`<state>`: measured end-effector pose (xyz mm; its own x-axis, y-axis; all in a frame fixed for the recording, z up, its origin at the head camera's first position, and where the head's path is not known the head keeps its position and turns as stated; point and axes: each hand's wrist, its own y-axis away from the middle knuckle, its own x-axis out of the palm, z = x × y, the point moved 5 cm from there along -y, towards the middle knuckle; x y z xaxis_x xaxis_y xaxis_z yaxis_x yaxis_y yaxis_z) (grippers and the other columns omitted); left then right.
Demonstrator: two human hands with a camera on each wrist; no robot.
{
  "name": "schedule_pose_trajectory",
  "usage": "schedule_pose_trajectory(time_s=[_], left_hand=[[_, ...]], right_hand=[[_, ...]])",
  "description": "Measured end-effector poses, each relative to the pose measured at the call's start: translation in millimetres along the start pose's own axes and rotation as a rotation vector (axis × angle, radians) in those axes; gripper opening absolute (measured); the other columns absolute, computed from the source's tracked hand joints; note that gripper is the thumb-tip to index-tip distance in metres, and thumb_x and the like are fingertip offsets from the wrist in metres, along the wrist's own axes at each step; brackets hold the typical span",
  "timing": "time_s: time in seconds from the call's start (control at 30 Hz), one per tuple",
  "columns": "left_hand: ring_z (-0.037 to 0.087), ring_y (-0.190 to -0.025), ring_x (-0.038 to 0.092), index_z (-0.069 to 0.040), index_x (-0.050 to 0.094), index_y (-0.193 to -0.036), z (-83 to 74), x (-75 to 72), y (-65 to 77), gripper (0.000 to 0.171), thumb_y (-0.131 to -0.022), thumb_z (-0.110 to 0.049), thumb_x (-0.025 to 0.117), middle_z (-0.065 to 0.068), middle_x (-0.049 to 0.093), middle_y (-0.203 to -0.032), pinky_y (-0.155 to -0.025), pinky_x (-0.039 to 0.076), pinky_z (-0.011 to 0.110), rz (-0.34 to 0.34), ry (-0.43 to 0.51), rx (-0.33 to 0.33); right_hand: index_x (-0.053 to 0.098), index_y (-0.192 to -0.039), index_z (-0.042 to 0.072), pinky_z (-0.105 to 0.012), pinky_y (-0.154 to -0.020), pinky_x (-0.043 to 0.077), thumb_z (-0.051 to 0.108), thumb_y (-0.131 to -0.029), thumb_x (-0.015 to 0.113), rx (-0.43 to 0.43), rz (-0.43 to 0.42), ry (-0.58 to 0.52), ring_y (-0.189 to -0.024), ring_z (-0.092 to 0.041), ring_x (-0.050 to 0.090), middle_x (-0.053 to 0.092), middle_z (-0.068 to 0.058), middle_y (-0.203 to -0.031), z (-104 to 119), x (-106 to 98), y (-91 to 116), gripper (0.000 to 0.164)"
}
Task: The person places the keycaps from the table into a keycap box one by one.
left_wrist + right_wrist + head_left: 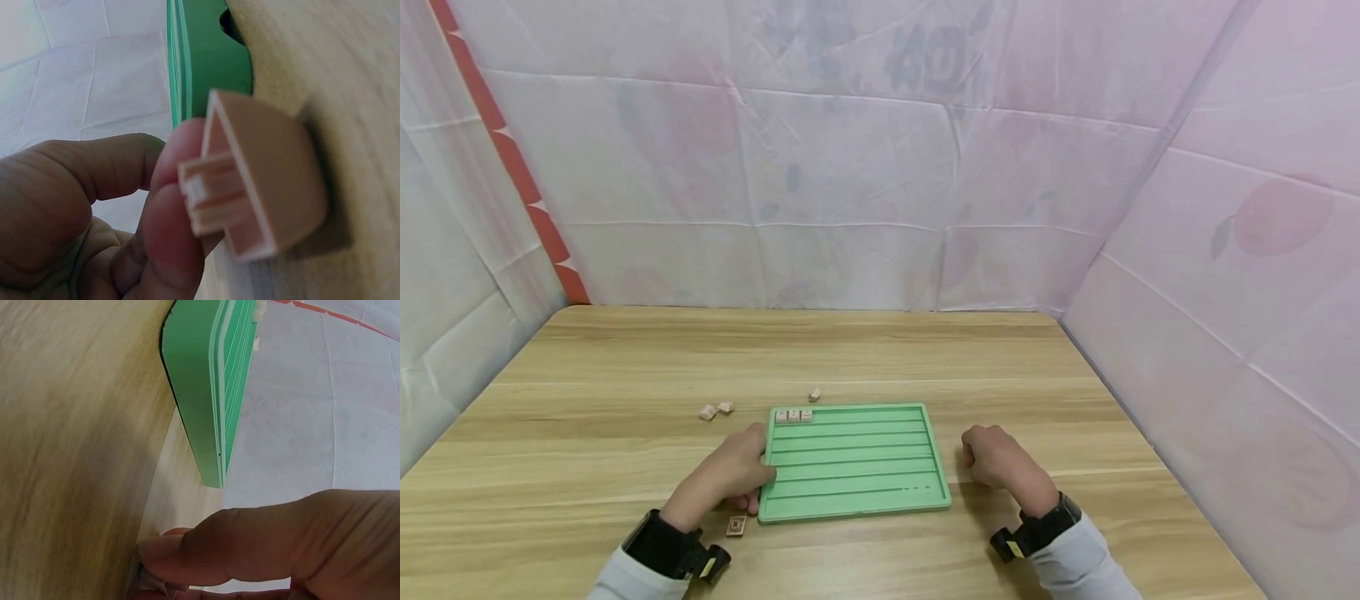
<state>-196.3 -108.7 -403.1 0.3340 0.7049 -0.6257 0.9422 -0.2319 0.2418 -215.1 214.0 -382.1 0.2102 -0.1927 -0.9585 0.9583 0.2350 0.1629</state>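
A light-green ridged tray (857, 467) lies on the table. My left hand (733, 467) grips its left edge, thumb over the rim and the other fingers curled beside it. Close below that hand a beige keycap (275, 169) rests on the table, its hollow underside and stem showing in the left wrist view. Three keycaps (793, 416) sit in a row in the tray's top left groove. To the right of the tray, low over the table, my right hand (1000, 458) pinches a small piece (172, 589), mostly hidden by thumb and finger; its kind I cannot tell.
Two loose keycaps (716, 410) lie left of the tray's far corner. Another keycap (815, 394) is just behind the tray's far edge. The wooden table (820, 346) meets hanging white printed sheets (850, 167) at the back and sides.
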Motion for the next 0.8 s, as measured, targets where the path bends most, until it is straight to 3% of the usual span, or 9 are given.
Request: schedule_pose_trajectory(time_s=[0.2, 0.47, 0.8], left_hand=[[0.015, -0.034, 0.051, 0.01, 0.041, -0.111, -0.2, 0.0, 0.2, 0.032, -0.083, 0.005, 0.056, 0.011, 0.054, -0.049, -0.033, 0.039, 0.025, 0.008, 0.012, -0.005], [0.016, -0.035, 0.051, 0.011, 0.04, -0.113, -0.9, 0.3, -0.2, 0.034, -0.083, 0.005, 0.055, 0.012, 0.054, -0.05, -0.034, 0.039, 0.025, 0.014, 0.011, -0.007], [0.016, -0.035, 0.051, 0.013, 0.039, -0.117, -0.5, -0.1, -0.5, 0.039, -0.083, 0.005, 0.055, 0.012, 0.054, -0.051, -0.034, 0.039, 0.025, 0.02, 0.003, -0.008]], right_hand=[[0.052, -0.067, 0.007, -0.028, -0.052, 0.037, -0.014, -0.067, 0.062, 0.0, 0.01, 0.0, -0.059, -0.018, 0.043, 0.046, -0.003, -0.065, 2.6, -7.8, 0.1, 0.024], [0.055, -0.074, 0.005, -0.029, -0.053, 0.038, -0.013, -0.062, 0.057, -0.019, -0.024, -0.028, -0.061, -0.019, 0.045, 0.048, -0.002, -0.069, 4.8, -32.7, 1.5, 0.021], [0.058, -0.078, 0.004, -0.029, -0.05, 0.036, -0.012, -0.064, 0.057, -0.042, -0.07, -0.091, -0.054, -0.017, 0.043, 0.051, -0.004, -0.065, 2.7, -50.1, 4.0, 0.021]])
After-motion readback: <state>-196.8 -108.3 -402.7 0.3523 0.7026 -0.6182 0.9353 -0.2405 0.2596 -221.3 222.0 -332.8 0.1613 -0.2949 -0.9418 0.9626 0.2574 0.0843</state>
